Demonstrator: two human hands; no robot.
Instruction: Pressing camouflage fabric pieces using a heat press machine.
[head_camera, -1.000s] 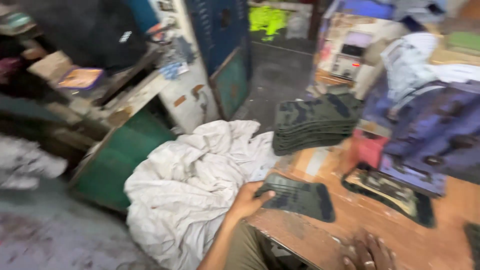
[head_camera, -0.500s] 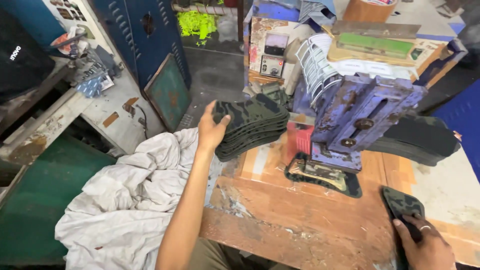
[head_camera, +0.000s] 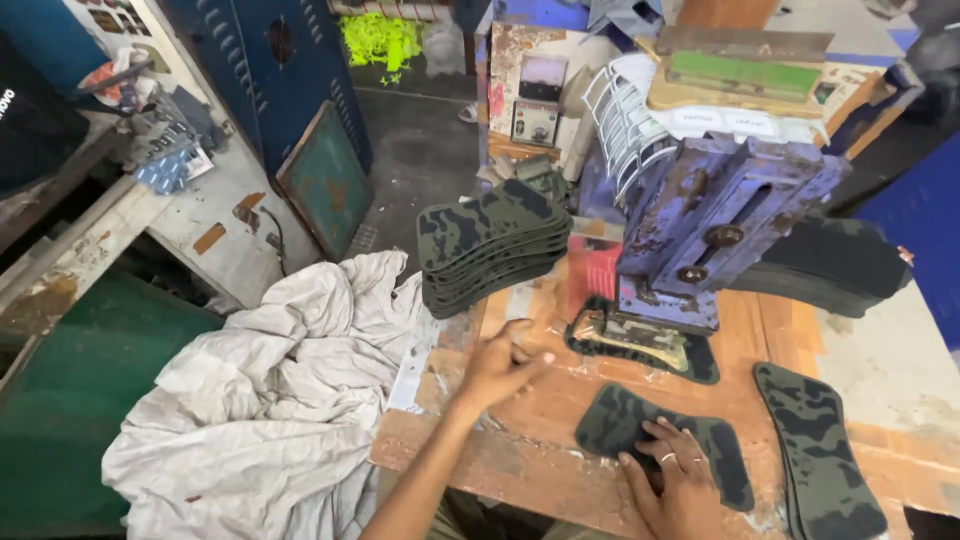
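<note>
Pressing flat on a camouflage fabric piece (head_camera: 660, 440) at lower centre of the wooden counter (head_camera: 560, 400), the right hand (head_camera: 675, 480) has fingers spread, gripping nothing. Left hand (head_camera: 500, 365) hovers open at centre frame, empty, below the stack of camouflage pieces (head_camera: 490, 245).

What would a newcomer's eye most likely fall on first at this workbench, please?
Probably the worn purple press standing at the back of the wooden bench, with a stack of camouflage pieces to its left. Nearer, the right hand rests on a single camouflage piece, the left hand hovers empty, and crumpled white cloth spills below the bench's left edge.
</note>
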